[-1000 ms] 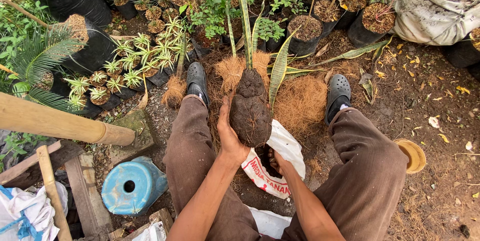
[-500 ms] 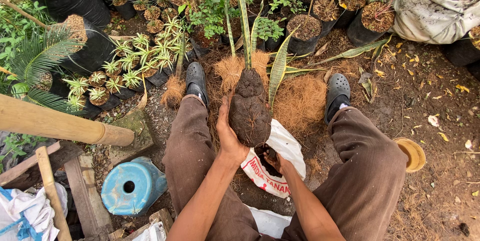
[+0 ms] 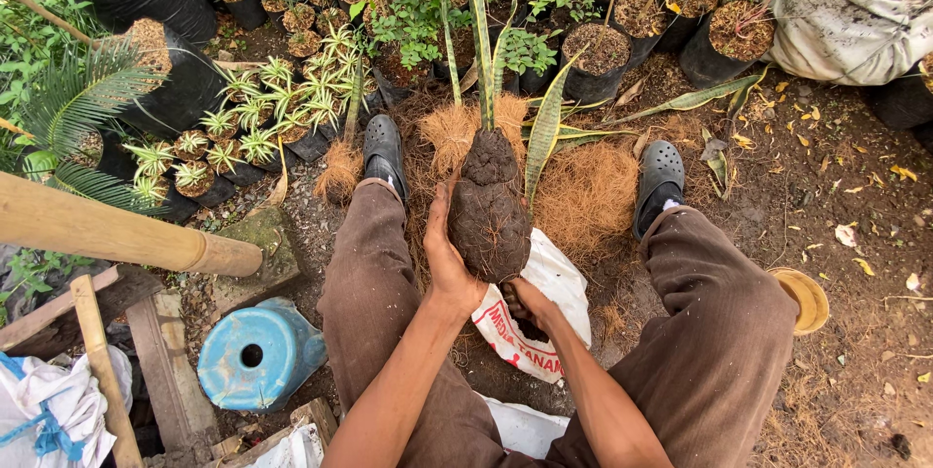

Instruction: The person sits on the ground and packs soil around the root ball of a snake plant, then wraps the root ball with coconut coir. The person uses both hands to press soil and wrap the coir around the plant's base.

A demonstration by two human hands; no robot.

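Between knees, over white sack (image 3: 559,278): my left hand (image 3: 449,264) grips root ball (image 3: 489,208) from side; right hand (image 3: 525,305) props underneath, grip unclear. I judge soil may crumble, tall leaves (image 3: 478,21) tip plant sideways.

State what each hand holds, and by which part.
Left hand grips the plant's soil ball by its side; right hand reaches into the white bag.

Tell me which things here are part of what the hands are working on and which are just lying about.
In hand:
left hand cupping the soil root ball of the long-leaved plant
right hand beneath it, over the white sack
coconut fibre heaped beside

Lying about:
blue plastic container
bamboo pole
yellow dish
black potted plants
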